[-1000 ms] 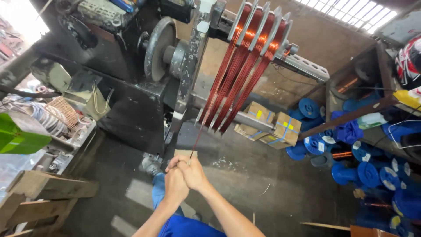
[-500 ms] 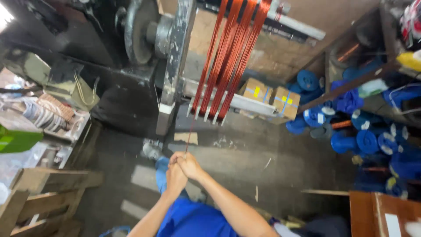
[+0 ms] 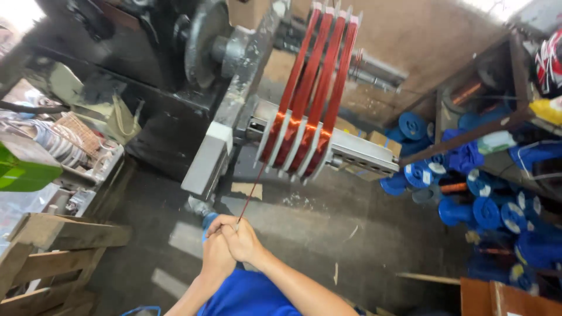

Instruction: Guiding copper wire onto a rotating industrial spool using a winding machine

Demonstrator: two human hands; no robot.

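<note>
My left hand (image 3: 215,257) and my right hand (image 3: 239,239) are pressed together low in the middle of the view, both pinching the end of a thin copper wire (image 3: 250,196). The wire runs taut up to the lowest groove of a winding former (image 3: 304,99) on a machine shaft. Several red-brown copper coils are wound side by side on the former, between pale divider plates. A grey metal arm (image 3: 225,126) of the winding machine stands just left of the coils.
A dark machine body with a large pulley (image 3: 202,44) fills the upper left. Blue empty spools (image 3: 492,210) lie piled at the right under a shelf frame. A wooden pallet (image 3: 41,257) sits at the lower left, a cluttered bench (image 3: 52,140) beside it. Cardboard boxes (image 3: 380,140) lie behind the former.
The former with its coils has turned and now shows closer and more side-on as my view shifted. My hands stay clasped on the wire, a little lower than before.
</note>
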